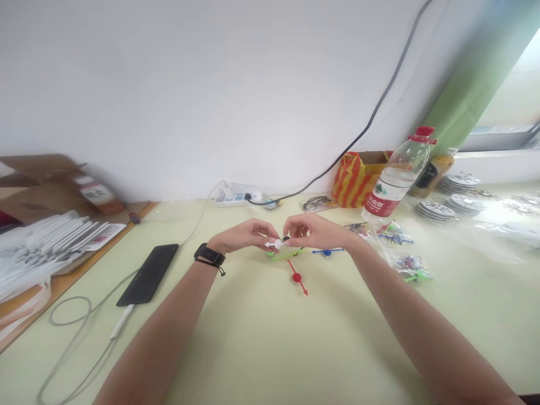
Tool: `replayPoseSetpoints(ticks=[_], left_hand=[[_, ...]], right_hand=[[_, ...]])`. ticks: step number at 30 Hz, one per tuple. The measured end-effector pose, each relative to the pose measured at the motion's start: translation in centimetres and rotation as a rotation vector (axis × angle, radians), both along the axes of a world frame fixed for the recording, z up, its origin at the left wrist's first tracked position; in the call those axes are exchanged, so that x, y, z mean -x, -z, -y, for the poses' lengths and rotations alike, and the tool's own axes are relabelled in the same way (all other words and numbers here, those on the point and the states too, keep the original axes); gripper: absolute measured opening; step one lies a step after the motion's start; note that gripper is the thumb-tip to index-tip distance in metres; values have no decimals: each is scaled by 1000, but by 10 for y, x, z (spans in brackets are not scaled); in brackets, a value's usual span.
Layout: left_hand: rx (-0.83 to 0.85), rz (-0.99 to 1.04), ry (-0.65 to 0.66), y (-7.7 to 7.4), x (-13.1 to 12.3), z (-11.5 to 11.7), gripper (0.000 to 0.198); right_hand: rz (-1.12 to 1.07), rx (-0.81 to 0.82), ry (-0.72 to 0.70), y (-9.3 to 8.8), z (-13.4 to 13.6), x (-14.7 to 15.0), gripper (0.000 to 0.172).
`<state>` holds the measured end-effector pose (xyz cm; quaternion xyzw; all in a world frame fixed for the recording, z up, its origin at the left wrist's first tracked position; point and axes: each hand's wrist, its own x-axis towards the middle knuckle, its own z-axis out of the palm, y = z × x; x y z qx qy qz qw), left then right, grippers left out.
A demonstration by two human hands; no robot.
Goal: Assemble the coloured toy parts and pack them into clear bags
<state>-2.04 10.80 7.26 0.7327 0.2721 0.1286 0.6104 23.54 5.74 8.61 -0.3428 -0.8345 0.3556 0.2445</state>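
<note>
My left hand [242,235], a black watch on its wrist, is closed in a pinch on a small white arrow pointer [275,244]. Facing it, my right hand [318,232] pinches the other end of the pointer, where a small black round piece [286,238] shows between the fingers. Just beneath both hands lies a yellow-green arrow pointer [287,255], partly covered by them. A red arrow pointer [297,278] rests on the table nearer to me. Beyond my right wrist is a blue arrow pointer [327,253], partly hidden by it.
A black phone [147,274] on a cable lies left. Behind stand a power strip [236,196], a striped bag [354,179] and a large water bottle [396,177]. Plastic bags of coloured parts [411,267] and stacked discs [436,211] sit right; white packets [54,242] lie far left.
</note>
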Motion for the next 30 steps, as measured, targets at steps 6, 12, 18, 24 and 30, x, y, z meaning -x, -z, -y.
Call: replayPoseSetpoints(ticks=[6,12,18,24,30], left_hand=[[-6,5,-13,-2,-7,4,30],[70,34,-35,-2,-13,8,30],[39,33,-25,-6,-17,11,32],[-240,-101,-184,-6,-11,5,37],[-566,-178,-308,10,-5,-11,30]], right_hand=[[15,-13,-9,6,2,9,26],[99,-68,61,4,6,7,32],[220,-23,36,-3,7,4,36],[609,221,54,-5,4,-8,23],[907,368,173,7,4,-6,19]])
